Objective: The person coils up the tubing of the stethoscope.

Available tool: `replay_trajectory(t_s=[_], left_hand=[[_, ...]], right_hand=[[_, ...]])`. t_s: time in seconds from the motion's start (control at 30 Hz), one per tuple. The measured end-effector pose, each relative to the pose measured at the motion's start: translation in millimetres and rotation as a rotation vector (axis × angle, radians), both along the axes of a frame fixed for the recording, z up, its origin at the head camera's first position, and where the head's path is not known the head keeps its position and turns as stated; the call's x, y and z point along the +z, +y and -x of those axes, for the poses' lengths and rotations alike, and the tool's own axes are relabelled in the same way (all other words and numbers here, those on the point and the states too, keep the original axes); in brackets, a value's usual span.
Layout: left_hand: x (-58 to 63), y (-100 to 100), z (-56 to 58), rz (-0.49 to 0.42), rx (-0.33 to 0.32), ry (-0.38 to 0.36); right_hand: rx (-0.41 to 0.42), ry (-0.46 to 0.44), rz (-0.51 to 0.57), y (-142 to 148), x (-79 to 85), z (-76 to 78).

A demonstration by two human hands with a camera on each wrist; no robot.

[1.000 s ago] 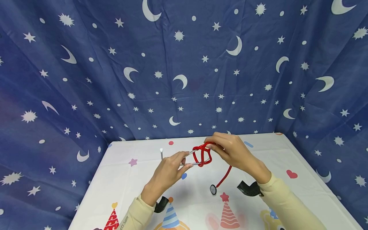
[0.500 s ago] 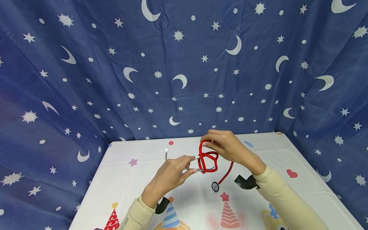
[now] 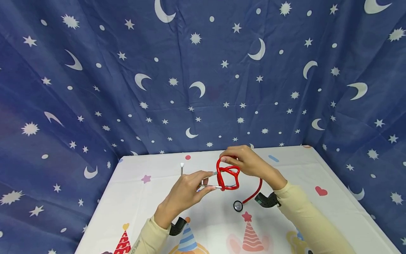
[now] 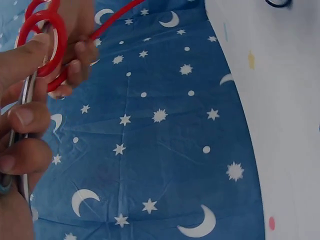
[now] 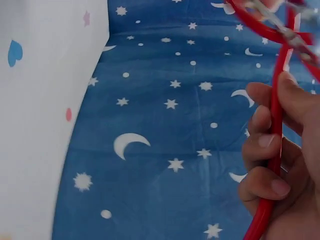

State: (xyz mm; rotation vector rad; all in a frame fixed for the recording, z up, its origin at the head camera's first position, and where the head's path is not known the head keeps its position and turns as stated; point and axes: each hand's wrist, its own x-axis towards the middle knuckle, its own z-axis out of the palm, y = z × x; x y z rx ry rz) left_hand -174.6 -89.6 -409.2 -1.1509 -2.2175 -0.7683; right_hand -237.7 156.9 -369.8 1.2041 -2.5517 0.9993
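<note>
A stethoscope with red tubing (image 3: 236, 178) is held up over the table, its tubing looped around its metal ear tubes. My left hand (image 3: 187, 188) grips the metal ear tubes (image 4: 27, 92); one white eartip (image 3: 182, 164) sticks up behind that hand. To the right, my right hand (image 3: 248, 162) pinches the upper part of the red loop. In the right wrist view the red tube (image 5: 276, 115) runs through the curled fingers (image 5: 267, 142). The round chest piece (image 3: 238, 206) with a black rim hangs below on the tube's free end.
A table with a white printed cloth (image 3: 142, 201) lies under both hands. Behind it hangs a dark blue curtain (image 3: 177, 88) with moons and stars. Black wrist mounts (image 3: 267, 200) sit at both wrists.
My right hand has shifted slightly left, drawing a taller red loop up beside the ear tubes. The tangle has loosened and sits a little lower; the left hand keeps its grip.
</note>
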Motion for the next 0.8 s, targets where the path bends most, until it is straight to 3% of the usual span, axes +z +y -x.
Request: replay_trajectory(t_s=[0.17,0.3,0.53,0.8], left_hand=[[-3.5,-3.2,3.2,-0.133,0.003,-0.056],[-8.9,-4.3,4.4,-0.184,0.015,-0.086],[-12.0,-4.1,8.4,-0.330,0.035,-0.127],[-13.7,-8.4,14.0,-0.449,0.133,-0.122]], right_hand=[[-0.088,-0.104,0.070,-9.6,-18.2,-4.3],[-0.157,-0.121,0.121,-16.6,-32.5,-12.3],[-0.224,-0.094,0.169,-26.0,-51.1,-25.1],[-0.261,-0.045,0.138,-31.1,-65.3,-39.5]])
